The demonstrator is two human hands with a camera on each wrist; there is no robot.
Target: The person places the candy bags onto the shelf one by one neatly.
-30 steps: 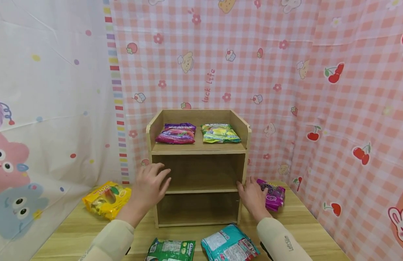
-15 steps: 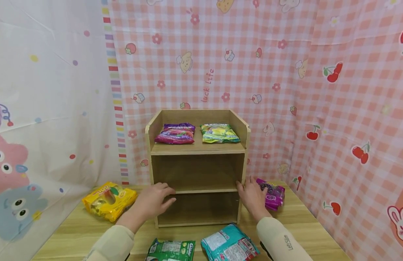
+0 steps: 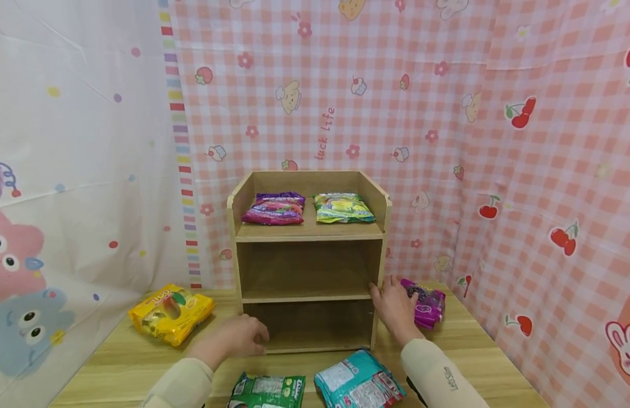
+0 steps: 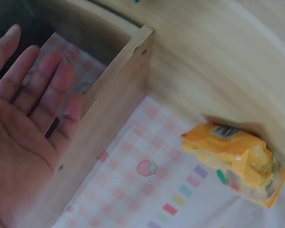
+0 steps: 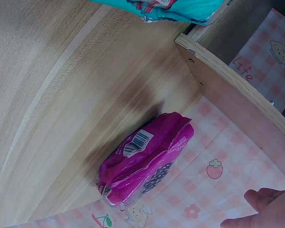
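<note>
A small wooden shelf unit (image 3: 310,298) stands ahead, with two bags on its top tier: a purple candy bag (image 3: 275,208) at left and a yellow-green candy bag (image 3: 344,208) at right. Low at its left front corner is my left hand (image 3: 241,335), holding nothing. The left wrist view shows that hand's fingers (image 4: 45,88) apart and gently bent beside the left side panel (image 4: 107,114). My right hand (image 3: 395,309) holds the right side panel's front edge, thumb toward the inside and a finger outside. Behind that hand a magenta bag (image 5: 145,161) lies on the table.
A yellow bag (image 3: 171,313) rests on the table (image 3: 116,354) left of the unit. In front lie a green bag (image 3: 269,391) and a teal bag (image 3: 360,381). Patterned cloth (image 3: 320,85) hangs behind and on both sides.
My left hand has moved down along the unit's left front, from the middle tier to the bottom tier. My right hand has stayed at the right panel.
</note>
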